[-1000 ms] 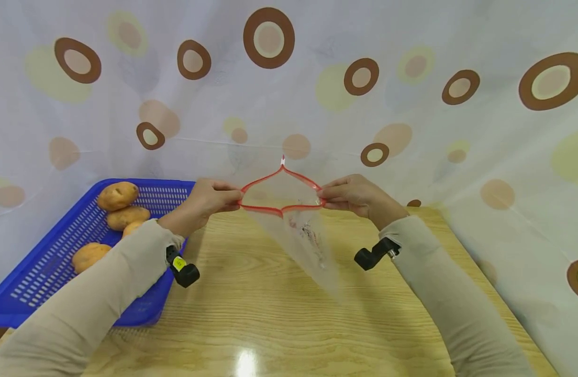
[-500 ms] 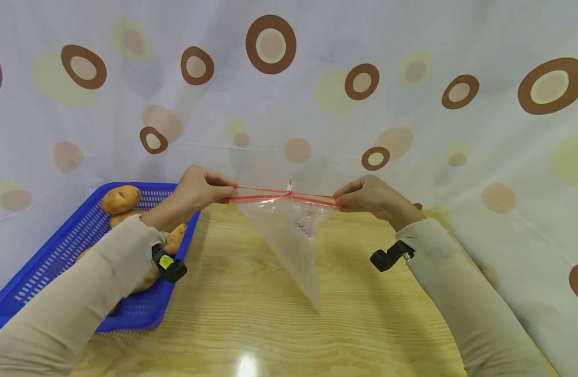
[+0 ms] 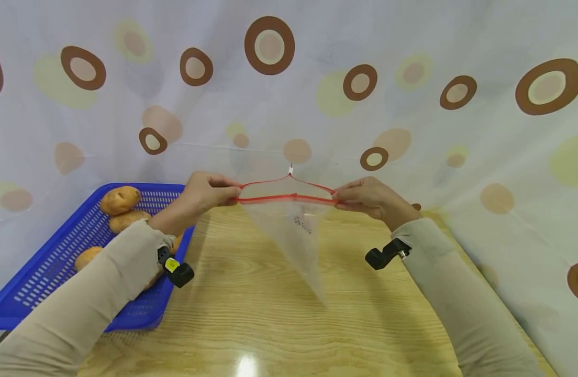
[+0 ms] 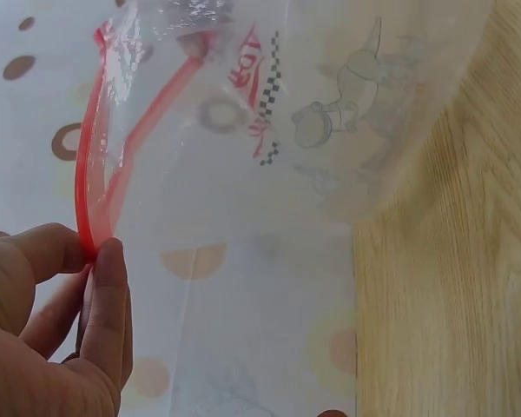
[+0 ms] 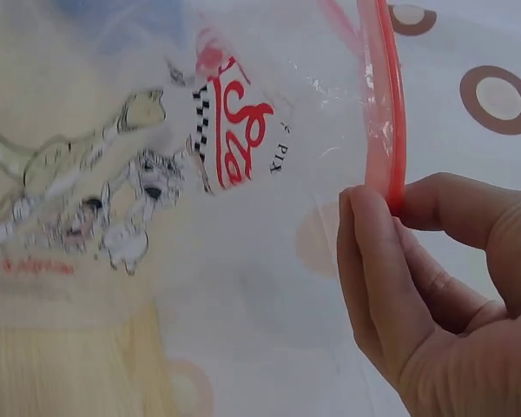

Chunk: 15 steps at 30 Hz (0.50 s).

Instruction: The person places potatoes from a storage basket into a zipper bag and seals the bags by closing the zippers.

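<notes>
A clear zip bag (image 3: 289,225) with a red zip edge hangs above the table, its mouth a narrow gap and a corner pointing down. My left hand (image 3: 209,192) pinches the left end of the red edge between thumb and fingers. At the other end, my right hand (image 3: 366,198) pinches the edge the same way. A white slider sits at the far middle of the mouth. In the right wrist view the bag (image 5: 234,156) shows printed cartoon figures and red lettering. Nothing can be made out inside it.
On the left stands a blue plastic basket (image 3: 58,262) with several potatoes (image 3: 121,200), partly hidden by my left forearm. The wooden table (image 3: 251,314) lies under the bag. A white curtain (image 3: 312,31) with brown rings hangs behind and along the right side.
The bag's mouth, wide a second ago, was pulled nearly flat half a second ago and now gapes slightly. Both hands spread apart, then came a little closer together, keeping their pinch.
</notes>
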Each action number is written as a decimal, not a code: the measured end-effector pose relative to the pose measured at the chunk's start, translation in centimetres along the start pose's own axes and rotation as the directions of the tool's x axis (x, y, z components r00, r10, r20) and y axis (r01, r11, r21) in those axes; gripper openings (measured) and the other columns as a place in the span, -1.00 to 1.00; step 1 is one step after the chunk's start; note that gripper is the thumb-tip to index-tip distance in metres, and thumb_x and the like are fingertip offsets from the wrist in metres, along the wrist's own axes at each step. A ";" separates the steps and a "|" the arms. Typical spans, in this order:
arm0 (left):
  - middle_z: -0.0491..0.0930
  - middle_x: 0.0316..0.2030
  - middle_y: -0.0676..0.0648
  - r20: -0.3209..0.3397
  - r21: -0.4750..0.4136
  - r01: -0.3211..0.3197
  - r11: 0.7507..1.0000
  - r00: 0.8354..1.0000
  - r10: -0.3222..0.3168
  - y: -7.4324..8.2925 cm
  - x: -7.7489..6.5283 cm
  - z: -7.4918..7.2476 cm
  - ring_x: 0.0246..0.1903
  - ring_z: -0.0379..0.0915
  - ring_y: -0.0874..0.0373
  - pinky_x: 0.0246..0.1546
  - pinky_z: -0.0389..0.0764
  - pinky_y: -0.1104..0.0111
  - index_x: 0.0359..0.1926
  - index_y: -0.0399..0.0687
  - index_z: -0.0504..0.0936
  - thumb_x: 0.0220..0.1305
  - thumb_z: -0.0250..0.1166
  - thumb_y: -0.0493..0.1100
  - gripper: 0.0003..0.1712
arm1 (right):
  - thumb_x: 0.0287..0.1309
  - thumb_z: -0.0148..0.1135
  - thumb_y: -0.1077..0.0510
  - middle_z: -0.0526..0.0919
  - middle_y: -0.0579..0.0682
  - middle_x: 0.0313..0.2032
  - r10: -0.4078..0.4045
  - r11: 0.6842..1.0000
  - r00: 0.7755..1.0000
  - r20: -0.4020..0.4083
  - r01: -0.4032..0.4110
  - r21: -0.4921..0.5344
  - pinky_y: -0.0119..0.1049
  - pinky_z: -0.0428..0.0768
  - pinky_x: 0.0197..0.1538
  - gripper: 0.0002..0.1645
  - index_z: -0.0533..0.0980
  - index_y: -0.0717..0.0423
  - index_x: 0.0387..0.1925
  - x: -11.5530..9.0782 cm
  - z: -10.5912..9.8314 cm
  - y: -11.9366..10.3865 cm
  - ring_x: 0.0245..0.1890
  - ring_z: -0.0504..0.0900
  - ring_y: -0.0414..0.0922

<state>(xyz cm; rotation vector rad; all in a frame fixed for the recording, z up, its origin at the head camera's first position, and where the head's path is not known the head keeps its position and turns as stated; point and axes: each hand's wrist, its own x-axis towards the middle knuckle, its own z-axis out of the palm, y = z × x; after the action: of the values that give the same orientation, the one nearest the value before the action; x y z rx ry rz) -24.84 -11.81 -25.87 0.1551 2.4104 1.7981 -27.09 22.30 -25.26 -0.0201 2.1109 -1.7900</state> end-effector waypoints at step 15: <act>0.65 -0.43 0.03 0.049 -0.360 0.077 0.930 0.997 -0.063 -1.2 0.4 1.5 -0.44 0.64 0.27 -0.24 0.66 0.47 0.04 -0.47 0.52 0.25 0.26 -0.38 -0.65 | 0.26 0.12 0.38 0.69 0.06 -0.33 0.036 0.947 0.999 0.020 -0.041 0.319 -0.36 0.66 -0.11 -0.84 0.51 0.29 -0.12 0.9 2.9 -0.2 -0.31 0.71 -0.15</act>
<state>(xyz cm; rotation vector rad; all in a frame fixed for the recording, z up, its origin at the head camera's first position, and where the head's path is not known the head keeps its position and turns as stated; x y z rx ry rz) -25.02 -10.64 -27.44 0.0617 1.9856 2.1431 -27.18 19.32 -25.67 0.0922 1.7737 -2.0790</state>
